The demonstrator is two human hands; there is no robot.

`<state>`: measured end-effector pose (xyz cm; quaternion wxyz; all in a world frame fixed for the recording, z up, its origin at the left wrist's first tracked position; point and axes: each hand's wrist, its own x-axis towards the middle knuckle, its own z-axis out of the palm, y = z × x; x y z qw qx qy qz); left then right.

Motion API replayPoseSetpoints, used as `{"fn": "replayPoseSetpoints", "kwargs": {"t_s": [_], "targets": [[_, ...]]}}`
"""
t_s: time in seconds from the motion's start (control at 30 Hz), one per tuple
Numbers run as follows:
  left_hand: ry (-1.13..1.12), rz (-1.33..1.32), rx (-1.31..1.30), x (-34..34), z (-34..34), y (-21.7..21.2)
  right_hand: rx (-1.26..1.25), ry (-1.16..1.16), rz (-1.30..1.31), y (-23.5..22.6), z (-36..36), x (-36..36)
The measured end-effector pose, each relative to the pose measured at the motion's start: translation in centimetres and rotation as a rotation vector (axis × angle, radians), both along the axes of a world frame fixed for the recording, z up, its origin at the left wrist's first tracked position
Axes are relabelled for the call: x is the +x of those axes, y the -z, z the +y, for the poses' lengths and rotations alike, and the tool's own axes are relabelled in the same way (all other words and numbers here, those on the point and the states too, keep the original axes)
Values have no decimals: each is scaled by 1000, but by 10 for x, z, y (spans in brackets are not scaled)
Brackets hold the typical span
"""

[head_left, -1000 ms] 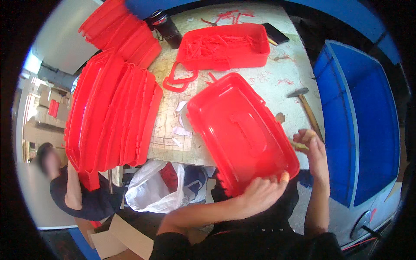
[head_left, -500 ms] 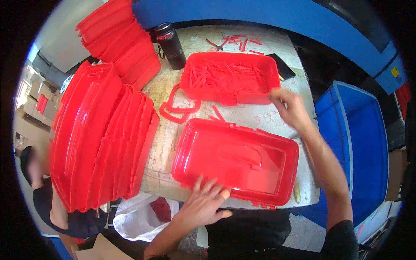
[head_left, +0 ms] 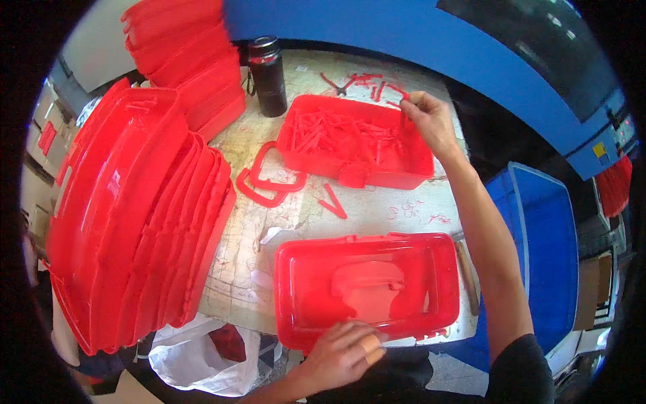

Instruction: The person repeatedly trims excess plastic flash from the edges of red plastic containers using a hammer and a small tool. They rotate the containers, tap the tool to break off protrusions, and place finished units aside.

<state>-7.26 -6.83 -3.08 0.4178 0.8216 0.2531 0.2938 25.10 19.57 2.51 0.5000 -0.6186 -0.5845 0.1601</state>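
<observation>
A shallow red plastic box lid with a handle-shaped form in its middle lies near the table's front edge. My left hand, with orange tape round a finger, is closed over the lid's near rim. Beyond the lid stands an open red plastic box filled with thin red plastic strips. My right hand is above the box's far right corner, its fingers pinched together. Something small shows at these fingertips, too blurred to name. Two red handle loops and a V-shaped red strip lie left of centre.
Tall stacks of red plastic parts fill the left side. A black flask, red-handled pliers and scraps are on the table's far part. A wooden-handled tool lies right of the lid. A blue bin stands at right.
My right hand has moved away from me, over the box's far right corner. The lid has turned squarer to me and sits farther from the box, with my left hand still at its near rim.
</observation>
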Motion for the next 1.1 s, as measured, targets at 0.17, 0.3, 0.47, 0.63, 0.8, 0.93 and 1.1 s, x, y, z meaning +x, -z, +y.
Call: {"fn": "replayPoseSetpoints", "kwargs": {"t_s": [0.17, 0.3, 0.47, 0.63, 0.8, 0.93, 1.1], "targets": [[-124, -154, -796, 14, 25, -31, 82, -104, 689, -30, -96, -34], [-68, -713, -914, 43, 32, -32, 3, -91, 848, -14, -197, -74], [-89, -493, -627, 61, 8, -22, 92, -155, 465, 23, -286, -103], [202, -7, -572, 78, -8, -33, -64, 107, 469, 57, -373, -93], [170, 184, 517, 139, 57, -31, -526, 363, 684, 73, -479, -47], [554, 164, 1068, 223, 96, 6, -650, 169, 729, 83, -526, -53], [610, 839, 652, 248, 137, 8, -528, 288, 531, 86, -528, -47]]}}
